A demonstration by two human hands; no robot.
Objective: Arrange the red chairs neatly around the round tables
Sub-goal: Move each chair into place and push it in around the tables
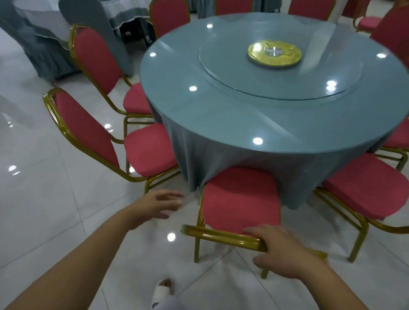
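Note:
A round table (225,112) with a grey-blue cloth and glass top fills the middle of the view. Red chairs with gold frames ring it. The nearest chair (241,201) stands right in front of me, its seat tucked under the cloth edge. My right hand (281,252) grips the gold top rail of that chair's back, fingers over the front. My left hand (158,206) hovers open to the left of the chair, touching nothing. A chair (148,151) stands to the left and another (366,185) to the right.
A glass turntable (229,67) with a gold centre disc (274,53) sits on the table. Another clothed table (88,8) and a grey-covered chair (96,26) stand at the back left. White glossy floor tiles (38,191) spread to my left. My foot (163,292) shows below.

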